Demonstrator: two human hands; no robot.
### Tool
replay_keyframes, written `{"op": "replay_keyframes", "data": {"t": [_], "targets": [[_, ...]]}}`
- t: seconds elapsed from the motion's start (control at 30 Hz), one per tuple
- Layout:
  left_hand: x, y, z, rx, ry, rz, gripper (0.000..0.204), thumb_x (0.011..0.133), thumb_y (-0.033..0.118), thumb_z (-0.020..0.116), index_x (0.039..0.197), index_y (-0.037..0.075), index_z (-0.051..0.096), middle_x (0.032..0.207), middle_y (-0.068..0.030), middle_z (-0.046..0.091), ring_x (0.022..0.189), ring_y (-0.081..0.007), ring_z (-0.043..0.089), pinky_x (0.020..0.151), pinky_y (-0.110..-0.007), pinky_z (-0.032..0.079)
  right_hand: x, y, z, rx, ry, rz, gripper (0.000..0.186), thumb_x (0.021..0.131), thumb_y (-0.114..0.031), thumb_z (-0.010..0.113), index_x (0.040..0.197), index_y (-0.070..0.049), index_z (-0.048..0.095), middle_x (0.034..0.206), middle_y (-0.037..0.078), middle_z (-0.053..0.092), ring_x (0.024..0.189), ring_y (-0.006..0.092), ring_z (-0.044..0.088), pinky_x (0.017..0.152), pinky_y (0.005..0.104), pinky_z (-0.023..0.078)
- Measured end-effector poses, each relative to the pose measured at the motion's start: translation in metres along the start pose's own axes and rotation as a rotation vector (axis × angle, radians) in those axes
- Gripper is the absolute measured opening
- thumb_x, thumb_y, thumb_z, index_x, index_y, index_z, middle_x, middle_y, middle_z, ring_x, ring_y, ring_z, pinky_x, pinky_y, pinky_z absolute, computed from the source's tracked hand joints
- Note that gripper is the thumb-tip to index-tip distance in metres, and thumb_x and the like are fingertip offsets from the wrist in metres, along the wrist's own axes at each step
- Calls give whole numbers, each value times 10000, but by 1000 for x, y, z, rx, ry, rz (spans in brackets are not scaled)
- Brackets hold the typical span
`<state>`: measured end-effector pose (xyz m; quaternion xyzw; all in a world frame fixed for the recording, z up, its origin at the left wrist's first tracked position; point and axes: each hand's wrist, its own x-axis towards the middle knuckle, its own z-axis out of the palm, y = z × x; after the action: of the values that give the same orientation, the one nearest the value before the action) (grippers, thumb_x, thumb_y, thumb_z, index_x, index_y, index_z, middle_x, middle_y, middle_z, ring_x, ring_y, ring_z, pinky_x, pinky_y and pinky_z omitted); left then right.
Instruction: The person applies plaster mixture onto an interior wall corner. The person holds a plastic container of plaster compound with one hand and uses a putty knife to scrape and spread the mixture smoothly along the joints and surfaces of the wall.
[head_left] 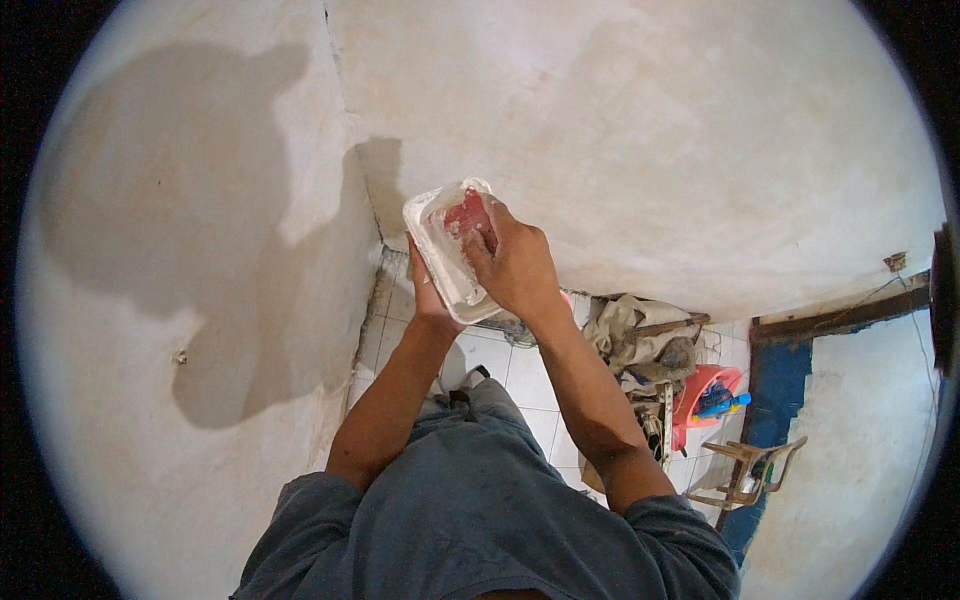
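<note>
Position: the shallow, rectangular white tray (452, 280), apparently plastic, is held raised and tilted above the white tiled floor (533, 372), near the corner of the pale walls.

Left hand (430, 292): supports the tray from its left side and underneath; the fingers are mostly hidden, so their degree of opening cannot be told.

Right hand (517, 262): fingers closed on the flat red scraper (463, 213), whose blade is inside the tray, amid white paste (437, 218).

Handling (judged): tray light, thin-walled, likely to flex; paste-coated rim slippery. Support the base with a spread palm; grip cleaner outer sides. Scraper light, fairly stiff; pinch its broad faces, clear of the paste-covered edge.
</note>
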<state>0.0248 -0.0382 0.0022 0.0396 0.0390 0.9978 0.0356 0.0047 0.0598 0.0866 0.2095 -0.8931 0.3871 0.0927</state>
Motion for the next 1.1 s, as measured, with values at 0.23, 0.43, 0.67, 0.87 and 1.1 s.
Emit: {"op": "replay_keyframes", "data": {"t": [0.23, 0.43, 0.67, 0.87, 1.1], "targets": [[1, -4, -4, 16, 13, 15, 717, 894, 671, 314, 1381, 153, 407, 1345, -92, 488, 1202, -276, 498, 1032, -456, 401, -3, 3, 1, 43, 33, -57, 433, 801, -158, 624, 1188, 14, 535, 759, 248, 624, 722, 397, 645, 635, 407, 507], [0, -3, -5, 61, 37, 29, 733, 889, 679, 311, 1395, 153, 388, 1369, -88, 469, 1226, -278, 480, 1035, -456, 395, -3, 3, -4, -79, -14, -42, 424, 804, -135, 605, 1190, 22, 527, 779, 238, 636, 722, 393, 645, 639, 412, 509], [-2, 2, -4, 56, 27, -3, 729, 885, 687, 309, 1400, 176, 380, 1373, -73, 465, 1234, -285, 472, 1031, -469, 392, 1, 0, -19, -234, 114, -11, 425, 802, -94, 570, 1212, 6, 520, 784, 226, 640, 694, 387, 640, 634, 437, 515], [0, 3, -6, 39, 16, -3, 668, 932, 605, 271, 1414, 150, 349, 1404, -98, 431, 1260, -307, 444, 1054, -474, 360, -1, -5, -13, -323, 89, -121, 438, 799, -97, 582, 1217, 14, 517, 843, 226, 638, 712, 385, 641, 632, 449, 521], [2, 4, -4, 39, -23, 14, 740, 893, 687, 266, 1422, 176, 347, 1424, -71, 414, 1285, -285, 420, 1071, -455, 347, 4, -3, -6, -342, 102, -84, 451, 787, -104, 597, 1228, -32, 533, 829, 196, 636, 696, 380, 638, 619, 441, 533]]}}
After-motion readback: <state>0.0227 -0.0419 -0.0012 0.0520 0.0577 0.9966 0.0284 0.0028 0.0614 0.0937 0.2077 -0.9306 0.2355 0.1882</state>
